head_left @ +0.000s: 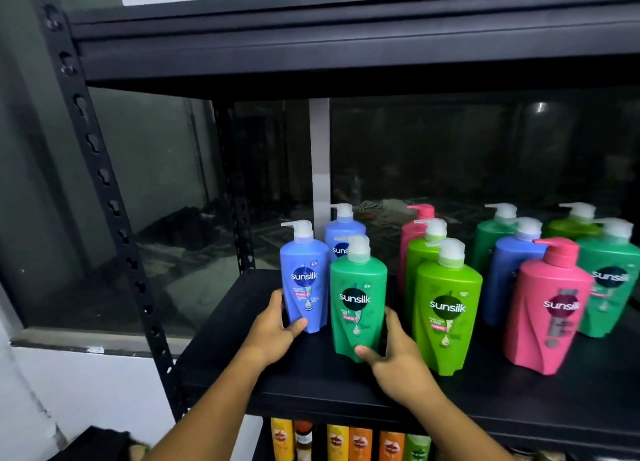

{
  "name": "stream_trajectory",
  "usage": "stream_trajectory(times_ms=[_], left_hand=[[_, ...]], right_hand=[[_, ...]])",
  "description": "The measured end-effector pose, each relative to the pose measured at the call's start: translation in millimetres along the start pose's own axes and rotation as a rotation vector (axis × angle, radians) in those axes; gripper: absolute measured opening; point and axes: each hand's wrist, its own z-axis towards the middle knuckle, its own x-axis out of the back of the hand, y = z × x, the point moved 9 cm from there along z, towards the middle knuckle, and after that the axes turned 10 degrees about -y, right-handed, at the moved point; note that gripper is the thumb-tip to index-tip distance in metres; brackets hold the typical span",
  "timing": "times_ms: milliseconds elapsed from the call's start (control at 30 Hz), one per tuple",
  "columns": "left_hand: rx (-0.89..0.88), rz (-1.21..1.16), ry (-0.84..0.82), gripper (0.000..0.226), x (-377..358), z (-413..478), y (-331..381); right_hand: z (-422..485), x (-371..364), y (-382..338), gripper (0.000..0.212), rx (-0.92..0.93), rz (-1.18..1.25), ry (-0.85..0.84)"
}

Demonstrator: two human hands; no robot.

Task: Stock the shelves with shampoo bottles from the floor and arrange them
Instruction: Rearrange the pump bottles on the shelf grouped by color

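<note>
The person is facing a black shelf (225, 349) and is holding two shampoo bottles near its left end. The left hand (273, 332) is gripping the blue bottle (304, 287) low on its body, with the thumb lying across the front and the fingers wrapping round the left side. The right hand (394, 360) is gripping the green bottle (358, 308) near its base, with the thumb pressing on the front and the fingers curling round the right side. Both bottles are standing upright on the shelf, just beside each other, the blue one a little further back, and their pump spouts are pointing left. A second blue bottle (341, 233) is standing just behind them. To the right a lime bottle (446, 315) is standing at the front, with another lime one and a pink one lining up behind it. Further right a pink bottle (550, 308) is standing at the front of a looser group of blue, green and lime bottles. Under the shelf, the tops of yellow and orange bottles (337, 440) are showing. A dark window (156, 183) is filling the space behind the shelf.
</note>
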Motion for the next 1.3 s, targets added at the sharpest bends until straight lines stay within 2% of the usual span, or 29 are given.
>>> stream_trajectory(times_ms=[333, 600, 900, 1000, 1133, 1200, 1300], left_hand=[[-0.123, 0.003, -0.140, 0.052, -38, 21, 39], [-0.168, -0.017, -0.050, 0.040, -43, 33, 41], [-0.146, -0.019, -0.092, 0.038, -48, 30, 41], [-0.146, -0.088, -0.071, 0.035, -44, 22, 44], [-0.116, -0.312, 0.078, 0.016, -26, 1, 38], [-0.113, -0.365, 0.012, 0.016, -30, -12, 41], [-0.150, -0.328, -0.224, 0.037, -52, -28, 52]], right_hand=[[-7, 4, -5, 0.078, 0.020, 0.017, -0.006], [-5, 6, -7, 0.075, 0.036, 0.015, -0.003], [-5, 7, -14, 0.073, 0.030, 0.048, -0.010], [-7, 7, -16, 0.071, 0.023, 0.042, -0.019], [-7, 6, -12, 0.071, 0.024, 0.060, -0.048], [-7, 5, -11, 0.073, 0.022, 0.055, -0.056], [-6, 4, -11, 0.071, 0.027, 0.050, -0.051]])
